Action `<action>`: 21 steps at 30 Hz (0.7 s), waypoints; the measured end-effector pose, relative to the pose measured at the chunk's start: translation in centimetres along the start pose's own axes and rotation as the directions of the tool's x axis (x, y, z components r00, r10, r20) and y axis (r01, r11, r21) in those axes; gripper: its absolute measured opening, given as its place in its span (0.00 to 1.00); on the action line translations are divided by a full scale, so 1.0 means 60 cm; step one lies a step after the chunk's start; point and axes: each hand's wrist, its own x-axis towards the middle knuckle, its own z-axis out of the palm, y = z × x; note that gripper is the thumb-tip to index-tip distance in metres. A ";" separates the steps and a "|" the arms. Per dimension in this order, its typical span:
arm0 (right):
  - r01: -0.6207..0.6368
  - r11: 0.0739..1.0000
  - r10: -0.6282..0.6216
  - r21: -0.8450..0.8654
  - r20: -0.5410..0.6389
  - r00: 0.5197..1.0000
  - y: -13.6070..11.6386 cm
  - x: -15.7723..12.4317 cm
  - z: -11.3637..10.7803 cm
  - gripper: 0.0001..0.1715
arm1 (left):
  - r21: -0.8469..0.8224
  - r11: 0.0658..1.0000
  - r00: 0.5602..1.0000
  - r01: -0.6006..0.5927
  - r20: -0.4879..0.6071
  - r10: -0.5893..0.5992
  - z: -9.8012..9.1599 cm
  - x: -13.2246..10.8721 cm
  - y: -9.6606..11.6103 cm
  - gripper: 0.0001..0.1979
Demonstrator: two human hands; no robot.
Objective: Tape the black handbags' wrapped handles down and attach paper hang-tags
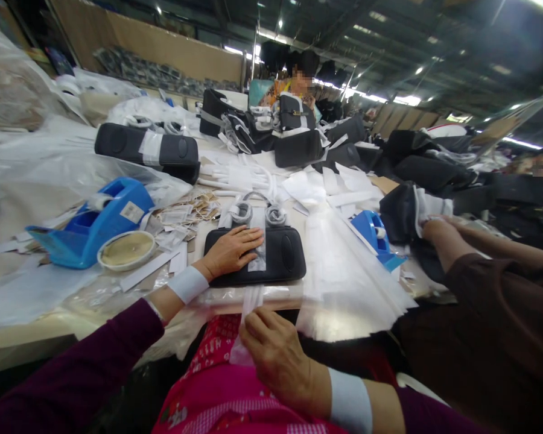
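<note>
A black handbag [280, 256] lies at the table's front edge, with its wrapped handle [276, 214] pointing away from me. A whitish translucent strip [257, 256] runs across the bag's middle. My left hand [235, 248] rests flat on the bag beside this strip, its fingers stretched out. Just below the table edge, my right hand [280, 352] is closed in a pinch on a translucent plastic strip [253, 296], which leads up toward the bag's near side. Whether the two strips are one piece, I cannot tell.
Blue tape dispensers stand left [95, 223] and right [371, 232]. A small round dish [127, 249] sits near paper tags [185, 211]. Translucent sheets [344, 271] lie to the right. Another black bag [147, 149] is behind. A co-worker's arm [457, 241] reaches in from the right.
</note>
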 end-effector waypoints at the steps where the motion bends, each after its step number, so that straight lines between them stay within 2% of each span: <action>1: 0.005 1.000 -0.005 -0.005 -0.017 1.000 0.004 0.012 -0.009 0.09 | 0.002 1.000 1.000 0.001 0.001 -0.001 -0.002 0.000 0.002 0.22; 4: 0.008 1.000 -0.008 0.006 -0.139 0.990 0.042 0.066 -0.040 0.14 | 0.003 1.000 1.000 0.005 -0.009 -0.005 -0.005 0.000 0.005 0.22; 7: -0.084 0.991 0.106 0.105 -0.231 0.967 0.115 0.133 -0.059 0.14 | -0.021 1.000 1.000 0.006 -0.027 -0.007 -0.004 -0.001 0.005 0.20; 10: -0.260 0.947 0.292 0.190 -0.164 0.942 0.195 0.186 -0.051 0.08 | -0.066 0.998 0.999 0.011 -0.050 -0.015 -0.003 -0.005 0.005 0.17; 13: -0.338 0.915 0.358 0.220 -0.056 0.932 0.250 0.214 -0.030 0.07 | -0.124 0.992 0.998 0.019 -0.058 -0.027 -0.005 -0.014 0.007 0.14; 17: -0.296 0.913 0.313 0.280 -0.018 0.950 0.279 0.223 -0.009 0.05 | -0.199 0.980 0.996 0.028 -0.081 -0.045 -0.010 -0.024 0.014 0.16; 21: -0.303 0.922 0.309 0.241 0.013 0.951 0.287 0.225 -0.003 0.05 | -0.288 0.958 0.990 0.013 -0.130 -0.053 -0.015 -0.027 0.016 0.16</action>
